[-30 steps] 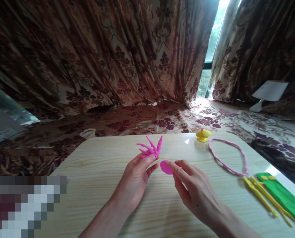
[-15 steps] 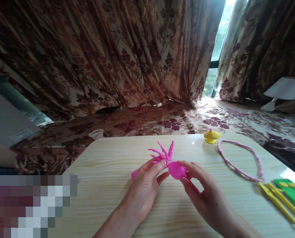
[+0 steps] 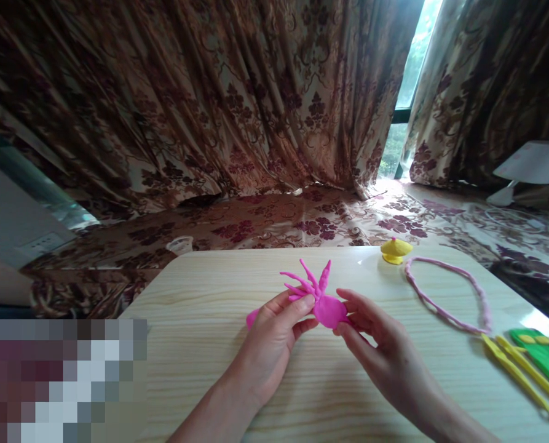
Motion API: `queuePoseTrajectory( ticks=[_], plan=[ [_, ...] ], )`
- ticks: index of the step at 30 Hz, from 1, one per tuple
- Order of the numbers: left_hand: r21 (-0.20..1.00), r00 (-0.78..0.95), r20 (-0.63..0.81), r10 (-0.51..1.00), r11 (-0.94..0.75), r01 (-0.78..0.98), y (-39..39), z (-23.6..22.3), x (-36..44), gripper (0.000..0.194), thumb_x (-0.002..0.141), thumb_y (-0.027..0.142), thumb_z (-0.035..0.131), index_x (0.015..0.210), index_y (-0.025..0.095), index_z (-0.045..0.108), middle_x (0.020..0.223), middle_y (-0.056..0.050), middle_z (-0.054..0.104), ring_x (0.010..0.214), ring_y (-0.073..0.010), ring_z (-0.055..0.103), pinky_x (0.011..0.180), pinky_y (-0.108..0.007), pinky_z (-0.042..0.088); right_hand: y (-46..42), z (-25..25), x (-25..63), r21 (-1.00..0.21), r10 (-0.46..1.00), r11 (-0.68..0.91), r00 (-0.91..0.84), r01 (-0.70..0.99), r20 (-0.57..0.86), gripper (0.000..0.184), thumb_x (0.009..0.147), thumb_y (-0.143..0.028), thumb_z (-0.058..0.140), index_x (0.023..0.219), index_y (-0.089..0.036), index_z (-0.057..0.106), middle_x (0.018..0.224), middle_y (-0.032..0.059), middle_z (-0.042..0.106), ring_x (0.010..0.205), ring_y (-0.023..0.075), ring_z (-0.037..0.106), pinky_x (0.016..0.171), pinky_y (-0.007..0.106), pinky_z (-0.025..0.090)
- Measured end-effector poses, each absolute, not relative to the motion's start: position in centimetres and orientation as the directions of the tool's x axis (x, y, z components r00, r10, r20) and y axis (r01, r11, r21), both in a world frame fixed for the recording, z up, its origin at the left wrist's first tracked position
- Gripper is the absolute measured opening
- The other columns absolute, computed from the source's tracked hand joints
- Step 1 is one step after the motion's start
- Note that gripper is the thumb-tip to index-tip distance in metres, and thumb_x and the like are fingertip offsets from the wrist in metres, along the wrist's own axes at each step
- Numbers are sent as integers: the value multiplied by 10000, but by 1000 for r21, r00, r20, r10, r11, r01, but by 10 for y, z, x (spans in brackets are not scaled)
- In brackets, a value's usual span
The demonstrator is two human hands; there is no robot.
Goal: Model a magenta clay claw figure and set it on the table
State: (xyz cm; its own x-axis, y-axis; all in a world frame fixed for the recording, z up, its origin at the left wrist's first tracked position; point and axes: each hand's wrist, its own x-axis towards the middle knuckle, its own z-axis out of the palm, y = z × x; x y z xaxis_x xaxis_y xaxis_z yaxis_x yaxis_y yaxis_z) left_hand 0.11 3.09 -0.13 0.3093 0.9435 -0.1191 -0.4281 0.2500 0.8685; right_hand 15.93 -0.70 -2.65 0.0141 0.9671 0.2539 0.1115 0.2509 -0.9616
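Over the middle of the table I hold bright pink modelling clay. It has a smooth round body [image 3: 330, 311] and a fan of thin, pointed strands [image 3: 318, 280] sticking up at its left. My left hand [image 3: 274, 323] pinches the base of the strands between thumb and fingers. On the other side, my right hand [image 3: 371, 329] is closed on the right edge of the round body, with its index finger slightly raised. A further pink clay lump [image 3: 252, 318] shows beyond my left hand; whether it joins the rest is hidden.
Yellow clay shaped like a lidded dish [image 3: 395, 249] stands at the table's back right. Nearby lie a twisted pale pink clay loop [image 3: 449, 320], yellow modelling tools [image 3: 521, 378] and a green clay slab [image 3: 544, 354]. A white lamp [image 3: 532, 163] stands beyond the wooden table [image 3: 200, 381].
The round pink body now sits against the base of the strands, where a small gap showed before. My right index finger has lifted off its top edge.
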Motion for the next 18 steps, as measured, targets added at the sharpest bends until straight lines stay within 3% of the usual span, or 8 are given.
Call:
queuePoseTrajectory(
  ticks=[11,18],
  plan=[
    [887,304,-109,946,231,-400,29,-1,2,132,779,222,609,873,141,656,941,-78,637,934,-197,555,888,-375,412,-5,-22,161,-973,975,217,31,74,220,321,812,-209,591,1129,-220,542,949,47,643,898,175,621,732,264,540],
    [881,286,-122,950,236,-410,31,-1,0,125,786,215,602,880,151,653,979,-83,636,956,-190,546,863,-356,427,-3,-27,164,-913,940,323,27,248,340,328,825,-157,551,1143,-237,530,955,32,616,803,138,616,699,247,529]
  ],
)
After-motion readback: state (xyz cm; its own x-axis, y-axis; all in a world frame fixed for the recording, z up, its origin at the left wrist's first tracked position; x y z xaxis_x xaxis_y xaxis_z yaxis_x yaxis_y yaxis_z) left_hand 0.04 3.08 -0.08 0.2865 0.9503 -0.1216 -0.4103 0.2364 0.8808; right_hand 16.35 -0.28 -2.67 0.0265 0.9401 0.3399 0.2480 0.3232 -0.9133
